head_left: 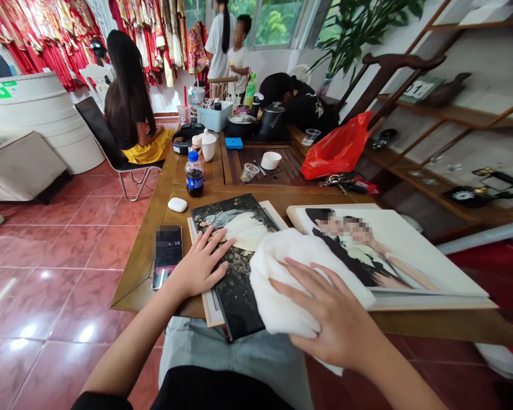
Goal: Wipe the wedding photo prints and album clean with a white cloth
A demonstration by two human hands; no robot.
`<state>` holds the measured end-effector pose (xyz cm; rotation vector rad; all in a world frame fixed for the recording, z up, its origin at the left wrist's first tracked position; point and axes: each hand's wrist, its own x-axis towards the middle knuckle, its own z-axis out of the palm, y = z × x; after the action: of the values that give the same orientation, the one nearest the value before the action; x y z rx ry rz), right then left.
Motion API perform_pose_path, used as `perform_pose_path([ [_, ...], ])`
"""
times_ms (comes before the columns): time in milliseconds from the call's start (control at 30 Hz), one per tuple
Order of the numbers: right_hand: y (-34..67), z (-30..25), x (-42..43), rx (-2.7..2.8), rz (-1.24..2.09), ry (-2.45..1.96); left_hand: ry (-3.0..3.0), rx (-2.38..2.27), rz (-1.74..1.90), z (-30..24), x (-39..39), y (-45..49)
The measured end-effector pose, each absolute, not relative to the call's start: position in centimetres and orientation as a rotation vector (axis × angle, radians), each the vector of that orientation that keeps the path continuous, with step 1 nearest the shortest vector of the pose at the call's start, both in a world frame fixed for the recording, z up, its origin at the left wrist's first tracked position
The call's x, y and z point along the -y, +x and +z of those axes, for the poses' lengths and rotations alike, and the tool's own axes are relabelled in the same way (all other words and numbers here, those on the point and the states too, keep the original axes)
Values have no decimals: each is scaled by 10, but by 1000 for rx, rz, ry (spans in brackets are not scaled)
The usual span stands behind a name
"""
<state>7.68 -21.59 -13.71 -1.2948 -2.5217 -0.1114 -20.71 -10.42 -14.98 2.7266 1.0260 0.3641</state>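
Note:
My left hand (207,259) lies with its fingers spread on a dark, glossy photo panel (239,302) that bears a picture of a pale dress. Under that panel, the edge of a light-framed board (211,310) shows. My right hand (325,307) grips a bunched white cloth (282,267), which covers the panel's right part and reaches over the edge of the big framed photo (427,267) to the right. A smartphone (168,256) lies left of my left hand. Beyond it is a white earbuds case (177,204).
A cola bottle (194,173) and a white lidded cup (208,145) stand farther back on the wooden table (141,273). A red plastic bag (337,148), keys (344,181) and a white bowl (271,160) are near the tea tray. Several people are beyond the table.

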Motion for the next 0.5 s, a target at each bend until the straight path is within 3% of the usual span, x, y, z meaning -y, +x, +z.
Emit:
perform_pose_path([
  [233, 83, -136, 194, 2533, -116, -1389, 2720, -1023, 392, -150, 105, -207],
  [500, 65, -124, 107, 2558, 6, -1549, 2728, -1018, 368, -149, 104, -207],
])
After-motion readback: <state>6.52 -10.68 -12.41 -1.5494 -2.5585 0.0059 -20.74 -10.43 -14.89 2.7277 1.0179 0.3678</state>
